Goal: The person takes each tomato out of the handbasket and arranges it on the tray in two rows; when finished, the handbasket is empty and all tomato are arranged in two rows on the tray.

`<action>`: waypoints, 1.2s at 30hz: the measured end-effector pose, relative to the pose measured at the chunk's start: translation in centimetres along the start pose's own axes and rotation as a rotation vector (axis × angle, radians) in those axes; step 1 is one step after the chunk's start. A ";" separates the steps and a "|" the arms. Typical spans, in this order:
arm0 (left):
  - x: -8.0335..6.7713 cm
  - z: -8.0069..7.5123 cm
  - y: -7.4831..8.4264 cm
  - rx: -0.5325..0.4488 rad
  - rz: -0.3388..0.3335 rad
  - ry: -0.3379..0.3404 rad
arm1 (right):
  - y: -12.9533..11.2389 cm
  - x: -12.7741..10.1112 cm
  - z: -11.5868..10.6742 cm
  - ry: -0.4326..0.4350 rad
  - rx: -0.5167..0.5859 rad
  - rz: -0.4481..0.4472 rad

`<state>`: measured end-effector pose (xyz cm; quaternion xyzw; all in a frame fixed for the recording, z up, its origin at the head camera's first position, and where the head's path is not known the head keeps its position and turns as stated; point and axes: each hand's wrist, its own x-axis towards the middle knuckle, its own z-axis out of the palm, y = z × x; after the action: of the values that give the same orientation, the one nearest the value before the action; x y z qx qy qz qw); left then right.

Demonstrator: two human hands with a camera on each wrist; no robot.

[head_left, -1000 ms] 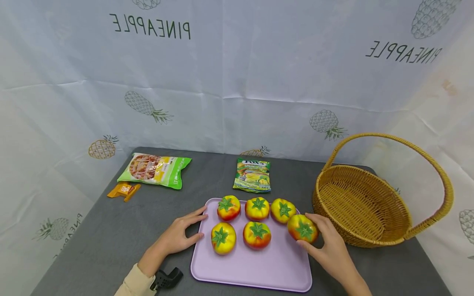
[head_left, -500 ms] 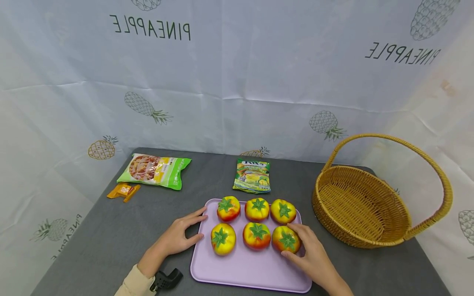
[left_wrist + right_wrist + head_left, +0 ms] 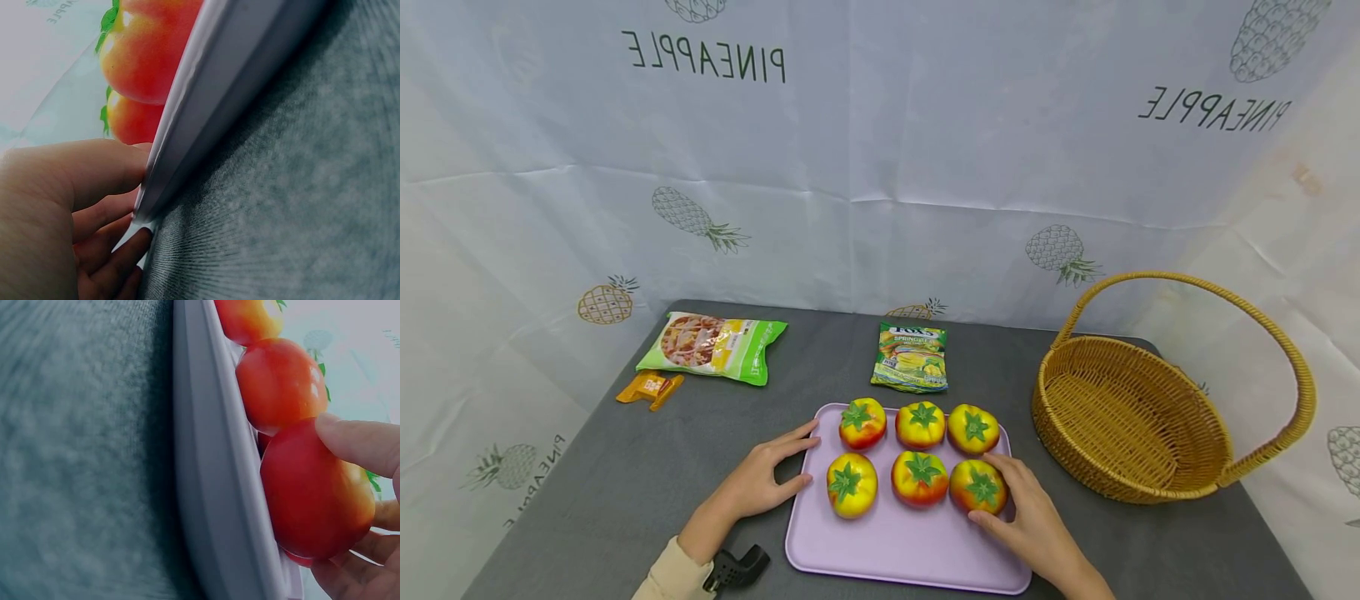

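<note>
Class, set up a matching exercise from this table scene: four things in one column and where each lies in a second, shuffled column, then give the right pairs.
Things
1. wicker basket
2. lilac tray
3. orange wrapper
4. green sweet packet

Places
A. left of the tray, near the snack bag
B. just behind the tray
C. right of the tray, with nothing seen inside
D. under six tomatoes, left hand gripping its edge

Pairs: 1-C, 2-D, 3-A, 4-B

The right hand grips the front right tomato.
</note>
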<state>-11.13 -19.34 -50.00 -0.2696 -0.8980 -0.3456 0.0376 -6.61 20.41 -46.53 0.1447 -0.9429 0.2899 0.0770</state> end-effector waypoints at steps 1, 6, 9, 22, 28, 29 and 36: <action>0.0 0.0 0.0 0.002 0.000 0.001 | 0.0 0.0 0.0 -0.006 0.001 0.006; 0.0 0.0 0.0 0.005 -0.007 0.003 | -0.1 0.0 -0.1 -0.025 0.012 0.021; 0.0 0.0 0.0 0.006 -0.008 0.001 | 0.0 0.0 -0.1 -0.021 0.010 0.012; 0.1 -0.1 0.1 -0.010 -0.035 -0.022 | 0.3 -0.1 -0.1 0.031 -0.029 -0.026; 0.2 -0.1 0.1 -0.011 -0.021 -0.019 | 0.2 -0.1 -0.9 0.027 -0.021 0.001; 0.2 -0.1 0.1 -0.011 -0.024 -0.020 | 0.2 -0.1 -1.1 0.021 -0.015 0.009; 0.0 -0.2 0.0 -0.003 -0.041 -0.029 | 0.6 0.2 -3.1 0.030 -0.053 0.037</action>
<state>-11.14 -19.47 -49.88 -0.2560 -0.9034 -0.3437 0.0173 -6.80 22.65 -44.24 0.1210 -0.9515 0.2683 0.0898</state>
